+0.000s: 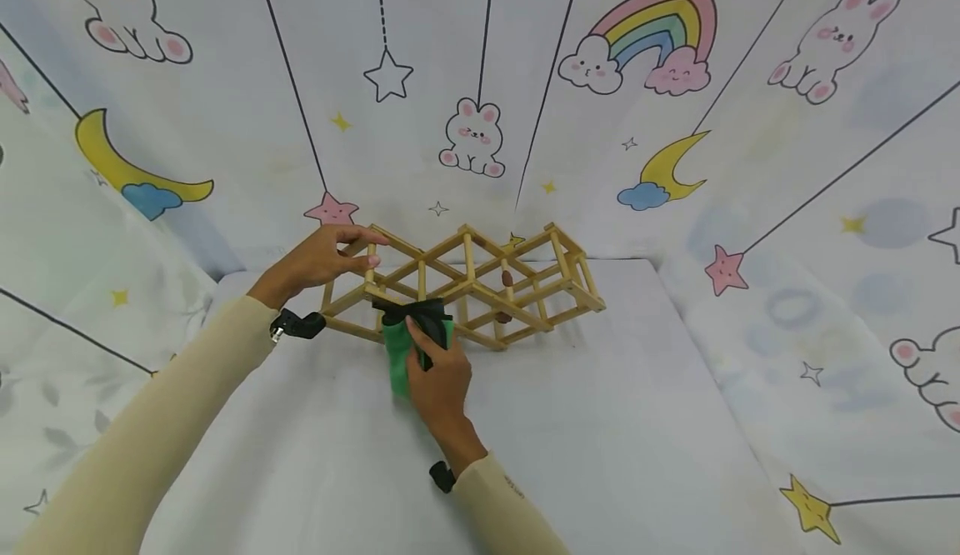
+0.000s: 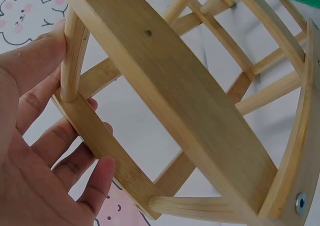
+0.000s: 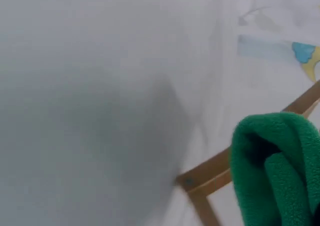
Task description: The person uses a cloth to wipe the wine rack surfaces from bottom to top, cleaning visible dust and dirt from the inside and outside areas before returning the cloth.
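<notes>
A wooden lattice rack [image 1: 470, 259], made of crossed slats joined by round dowels, stands on the white surface near the back wall. At its left end my left hand [image 1: 318, 257] grips an upright dowel, thumb on one side and fingers on the other. The left wrist view shows this dowel [image 2: 75, 56] close up beside a broad slat [image 2: 165, 81]. My right hand [image 1: 441, 380] holds a green cloth [image 1: 397, 363] with black parts against the rack's front left slats. In the right wrist view the folded cloth [image 3: 272, 131] overlaps a slat, and that hand is out of sight.
Two small brown oval pieces [image 1: 507, 278] show within the rack's right half. A patterned backdrop [image 1: 480, 188] with bunnies, stars and moons rises behind and at both sides. The white tabletop [image 1: 615, 422] extends in front of the rack.
</notes>
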Demonstrator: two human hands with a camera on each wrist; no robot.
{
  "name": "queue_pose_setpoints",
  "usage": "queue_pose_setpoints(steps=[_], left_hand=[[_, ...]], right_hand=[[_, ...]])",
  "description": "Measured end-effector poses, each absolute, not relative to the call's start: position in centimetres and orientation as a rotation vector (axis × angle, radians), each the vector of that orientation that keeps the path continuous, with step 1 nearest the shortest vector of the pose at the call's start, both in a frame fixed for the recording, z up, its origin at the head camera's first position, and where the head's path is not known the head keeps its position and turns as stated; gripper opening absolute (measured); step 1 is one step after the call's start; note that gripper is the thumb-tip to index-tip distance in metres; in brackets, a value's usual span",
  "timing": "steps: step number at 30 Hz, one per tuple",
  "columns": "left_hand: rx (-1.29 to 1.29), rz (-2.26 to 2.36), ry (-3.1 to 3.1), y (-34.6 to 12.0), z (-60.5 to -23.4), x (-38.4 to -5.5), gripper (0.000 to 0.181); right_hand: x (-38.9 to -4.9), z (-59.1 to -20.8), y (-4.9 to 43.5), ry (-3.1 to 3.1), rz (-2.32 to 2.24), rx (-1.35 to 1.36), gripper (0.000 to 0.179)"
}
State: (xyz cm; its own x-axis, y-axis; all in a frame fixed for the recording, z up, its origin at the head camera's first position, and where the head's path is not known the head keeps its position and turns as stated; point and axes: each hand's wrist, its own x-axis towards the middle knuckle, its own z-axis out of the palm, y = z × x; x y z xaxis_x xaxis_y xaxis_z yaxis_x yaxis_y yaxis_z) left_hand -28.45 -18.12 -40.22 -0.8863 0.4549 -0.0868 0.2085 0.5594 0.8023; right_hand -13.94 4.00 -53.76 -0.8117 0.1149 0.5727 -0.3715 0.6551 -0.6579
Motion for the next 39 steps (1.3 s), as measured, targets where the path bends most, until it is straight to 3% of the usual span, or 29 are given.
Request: queue_pose_setpoints(steps=[4,13,22,29,35,39], left_hand=[[0.542,1.217,2.53,-18.1,-40.3,-28.4,0.044],[0.595,1.2,2.541,-17.4,-40.0,-28.5,0.044],[0.622,1.186,2.559,-17.5,-40.0,-28.6,0.042],[0.586,1.164,2.561,-17.2,-40.0,-28.6,0.041],[0.58,1.142,2.593,-17.0,-39.6,-28.3,0.041],[0.57,1.153,2.587,-17.1,-39.7,-28.2,0.041]], right_hand=[[-12.4,-55.5,4.9,-2.287,1.193,0.133,0.052],[-12.8,-53.7,2.1,-2.061,1.203,0.562,0.049],[-15.2,-53.0,-1.3,-2.122,1.299,0.54,0.048],[-14.3,-54.5,-2.3,-2.299,1.429,0.499,0.05],[-14.7,-53.6,-2.5,-2.033,1.299,0.547,0.047],[-14.8,-53.8,-2.9,-2.193,1.302,0.533,0.047]])
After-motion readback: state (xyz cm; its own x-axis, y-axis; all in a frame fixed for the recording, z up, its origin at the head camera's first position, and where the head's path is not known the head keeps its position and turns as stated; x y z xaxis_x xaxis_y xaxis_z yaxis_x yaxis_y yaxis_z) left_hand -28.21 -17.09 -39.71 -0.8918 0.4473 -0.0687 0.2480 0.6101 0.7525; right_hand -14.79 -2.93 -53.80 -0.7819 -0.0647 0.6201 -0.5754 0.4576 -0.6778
